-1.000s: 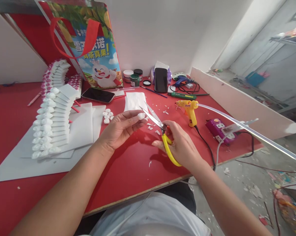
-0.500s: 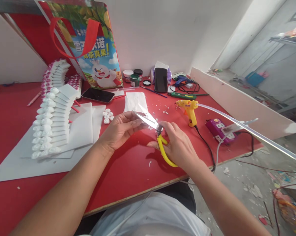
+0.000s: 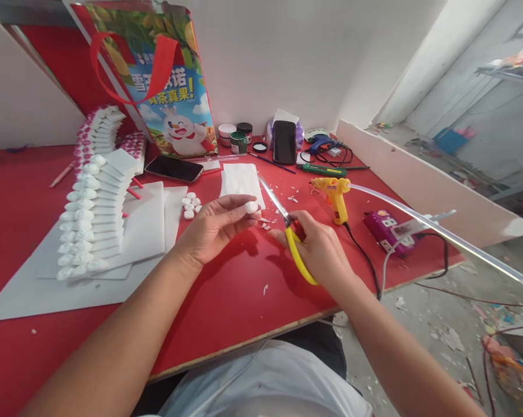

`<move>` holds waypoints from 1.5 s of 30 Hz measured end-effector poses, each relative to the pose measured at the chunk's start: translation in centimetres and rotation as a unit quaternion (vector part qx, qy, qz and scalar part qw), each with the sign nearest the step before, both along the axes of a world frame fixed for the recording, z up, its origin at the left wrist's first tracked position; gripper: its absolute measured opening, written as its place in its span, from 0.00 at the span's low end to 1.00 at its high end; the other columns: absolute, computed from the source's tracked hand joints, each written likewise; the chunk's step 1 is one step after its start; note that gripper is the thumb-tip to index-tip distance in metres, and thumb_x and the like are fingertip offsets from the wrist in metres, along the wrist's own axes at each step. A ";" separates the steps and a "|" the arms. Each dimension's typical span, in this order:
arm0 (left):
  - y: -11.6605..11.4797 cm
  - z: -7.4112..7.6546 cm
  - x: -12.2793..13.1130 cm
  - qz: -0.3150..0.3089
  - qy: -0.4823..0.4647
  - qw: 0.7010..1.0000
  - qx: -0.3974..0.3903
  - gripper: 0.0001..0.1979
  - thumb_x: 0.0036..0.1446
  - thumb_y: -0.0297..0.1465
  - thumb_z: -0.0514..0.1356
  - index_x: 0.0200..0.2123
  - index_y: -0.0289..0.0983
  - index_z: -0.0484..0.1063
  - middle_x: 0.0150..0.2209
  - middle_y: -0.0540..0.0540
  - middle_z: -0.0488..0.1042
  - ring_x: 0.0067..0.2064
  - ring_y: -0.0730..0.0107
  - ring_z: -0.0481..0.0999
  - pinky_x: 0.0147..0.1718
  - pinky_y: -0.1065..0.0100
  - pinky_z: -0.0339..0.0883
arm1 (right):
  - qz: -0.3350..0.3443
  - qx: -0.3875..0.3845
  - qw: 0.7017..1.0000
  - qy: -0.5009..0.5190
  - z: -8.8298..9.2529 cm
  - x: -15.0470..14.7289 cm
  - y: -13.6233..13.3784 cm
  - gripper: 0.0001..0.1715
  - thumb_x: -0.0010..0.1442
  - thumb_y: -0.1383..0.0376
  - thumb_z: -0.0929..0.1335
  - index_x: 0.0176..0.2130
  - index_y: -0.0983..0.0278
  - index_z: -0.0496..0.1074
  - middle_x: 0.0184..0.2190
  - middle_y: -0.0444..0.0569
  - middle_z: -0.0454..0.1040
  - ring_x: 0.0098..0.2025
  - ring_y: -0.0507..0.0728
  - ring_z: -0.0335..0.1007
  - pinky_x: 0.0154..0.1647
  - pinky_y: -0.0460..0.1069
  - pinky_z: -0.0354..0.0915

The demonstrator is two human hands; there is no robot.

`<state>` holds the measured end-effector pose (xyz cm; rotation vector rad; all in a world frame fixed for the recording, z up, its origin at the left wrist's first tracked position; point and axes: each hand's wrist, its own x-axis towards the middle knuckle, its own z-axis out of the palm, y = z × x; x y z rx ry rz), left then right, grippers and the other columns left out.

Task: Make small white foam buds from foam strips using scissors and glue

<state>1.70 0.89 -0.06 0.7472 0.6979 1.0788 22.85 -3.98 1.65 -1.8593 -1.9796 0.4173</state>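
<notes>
Between the thumb and fingers of my left hand [image 3: 215, 227] is a small white rolled paper flower [image 3: 251, 207]. My right hand [image 3: 324, 246] grips yellow-handled scissors [image 3: 299, 255]; their blades look closed and point up and left, apart from the flower. A cluster of similar white rolls [image 3: 190, 205] lies left of my left hand. Just beyond my hands is a stack of thin white sheets [image 3: 240, 178], with white scraps [image 3: 270, 222] scattered beside it on the red table [image 3: 226, 313].
A curved structure edged with white rolls [image 3: 96, 220] stands on white boards [image 3: 150, 226] at left. A yellow glue gun [image 3: 337, 197] with a long clear stick and a purple power strip [image 3: 389, 231] are at right. Paint jars [image 3: 238, 142], phones and a gift bag [image 3: 174, 87] line the back.
The scissors have closed and moved right and down, away from my left hand. The white roll in my left fingers now shows clearly.
</notes>
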 end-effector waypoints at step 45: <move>-0.3 5.5 -4.3 0.122 0.568 0.739 0.342 0.05 0.58 0.36 0.66 0.35 0.40 0.79 0.36 0.46 0.78 0.35 0.64 0.74 0.35 0.65 0.65 | 0.040 0.096 0.982 -0.159 5.3 -3.9 5.9 0.17 0.71 0.60 0.61 0.41 0.65 0.76 0.39 0.56 0.76 0.32 0.57 0.67 0.29 0.51 0.48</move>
